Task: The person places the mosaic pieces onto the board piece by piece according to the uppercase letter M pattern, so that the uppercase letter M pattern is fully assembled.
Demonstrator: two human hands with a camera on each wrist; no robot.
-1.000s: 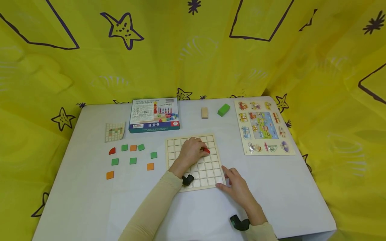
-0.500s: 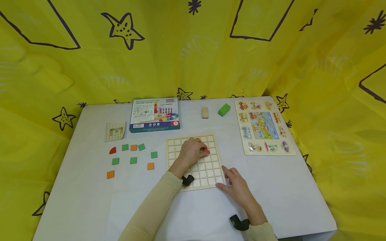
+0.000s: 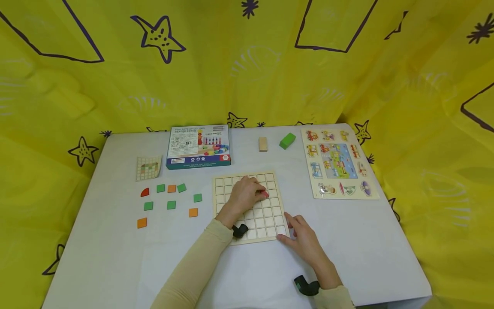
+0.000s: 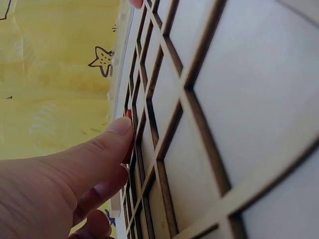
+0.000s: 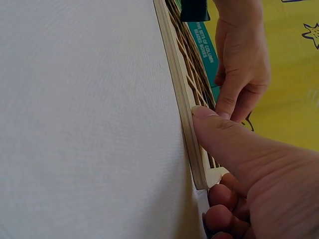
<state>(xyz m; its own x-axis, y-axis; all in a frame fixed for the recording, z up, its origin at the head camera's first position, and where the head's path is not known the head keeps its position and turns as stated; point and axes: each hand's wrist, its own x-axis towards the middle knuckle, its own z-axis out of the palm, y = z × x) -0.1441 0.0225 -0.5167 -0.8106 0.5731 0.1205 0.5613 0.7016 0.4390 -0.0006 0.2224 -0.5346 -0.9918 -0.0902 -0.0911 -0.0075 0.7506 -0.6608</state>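
So we've got the left hand (image 3: 246, 195) sitting on top of the wooden grid board (image 3: 270, 223), fingers curled down onto a little red piece (image 3: 265, 194) and pinching it right against the cells in the upper right part of the grid; from the left wrist view you can see a fingertip (image 4: 122, 127) pressed on the red piece (image 4: 129, 115) as it sits at the frame of one cell, though we can't tell if it's fully seated in there. The right hand (image 3: 305, 240) is at the board's near right corner, thumb laid along the edge and the other fingers tucked under by the corner, so it's gripping the board in place on the white table (image 3: 115, 249). Off to the left of the board there's a loose bunch of tiles: green ones (image 3: 161, 188), orange ones (image 3: 142, 222) and a second red quarter-round piece (image 3: 144, 192), plus a small pattern card (image 3: 148, 168) behind them. At the back we see a blue box (image 3: 198, 146), a plain wooden block (image 3: 263, 144), a green block (image 3: 287, 140), and a picture puzzle tray (image 3: 337, 165) on the right
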